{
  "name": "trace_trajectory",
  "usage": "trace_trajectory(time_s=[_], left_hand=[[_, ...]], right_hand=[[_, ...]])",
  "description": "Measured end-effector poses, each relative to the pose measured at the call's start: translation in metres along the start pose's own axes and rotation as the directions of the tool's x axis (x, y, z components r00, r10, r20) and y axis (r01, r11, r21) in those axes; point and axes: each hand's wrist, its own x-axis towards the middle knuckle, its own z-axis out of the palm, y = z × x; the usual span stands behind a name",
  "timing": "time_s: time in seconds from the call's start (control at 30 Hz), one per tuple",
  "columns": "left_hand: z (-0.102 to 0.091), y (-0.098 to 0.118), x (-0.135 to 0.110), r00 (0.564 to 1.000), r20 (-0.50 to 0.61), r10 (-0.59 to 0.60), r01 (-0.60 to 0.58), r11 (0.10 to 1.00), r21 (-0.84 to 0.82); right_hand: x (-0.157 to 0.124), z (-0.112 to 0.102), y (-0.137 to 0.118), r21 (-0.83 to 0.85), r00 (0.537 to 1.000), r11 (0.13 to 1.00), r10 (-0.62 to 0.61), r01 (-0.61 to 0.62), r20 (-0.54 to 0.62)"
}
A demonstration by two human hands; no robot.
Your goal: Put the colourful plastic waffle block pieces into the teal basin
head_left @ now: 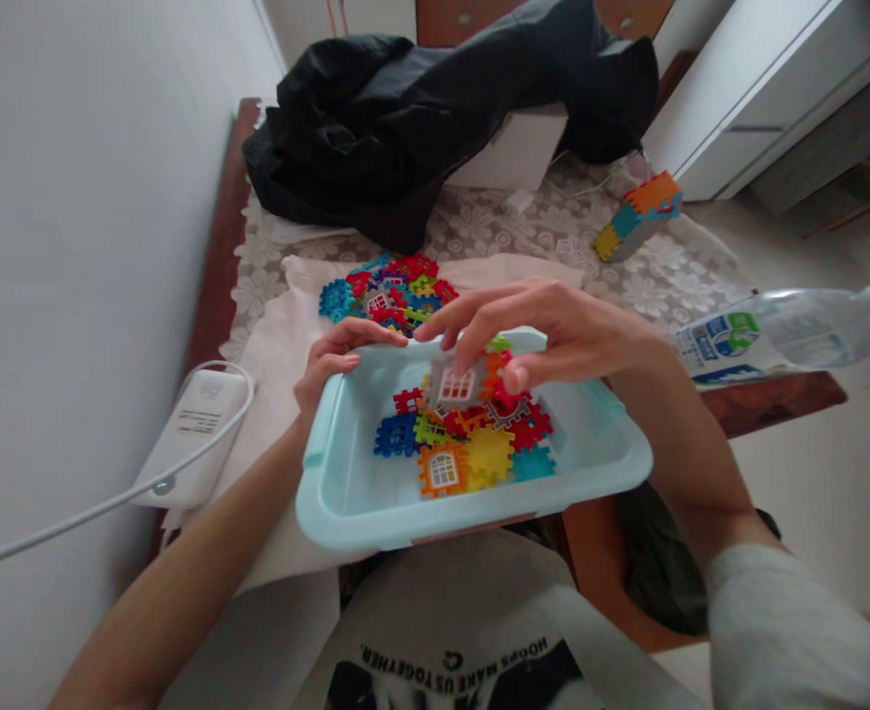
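A pale blue plastic basin (594,463) stands in front of me, tilted slightly, with loose interlocking toy tiles inside. My left hand (338,355) is closed on its far left rim, fingers over the edge. My right hand (524,330) reaches over the basin from the right. Its fingertips and thumb close about a grey tile with a white window (454,387), which looks raised above the others; the exact contact is partly hidden. Below lie an orange window tile (442,469), a yellow tile (488,454), a dark blue tile (396,435) and several red ones.
Beyond the basin, more tiles (387,296) lie piled on a white cloth (279,325). A box-shaped tile build (638,217) stands back right. Around lie a plastic bottle (782,335), a white power bank (194,434) with a cable, a black garment (405,118) and a white box (513,153).
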Motion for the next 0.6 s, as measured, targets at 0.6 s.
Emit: trace_trajectory(time_s=[0.6], left_hand=[[-0.005,-0.003,-0.014,0.999,0.024,0.03,-0.03,0.999,0.026]], right_hand=[[-0.054,0.023,0.179,-0.573,0.909,0.722,0.198,-0.388,-0.366]])
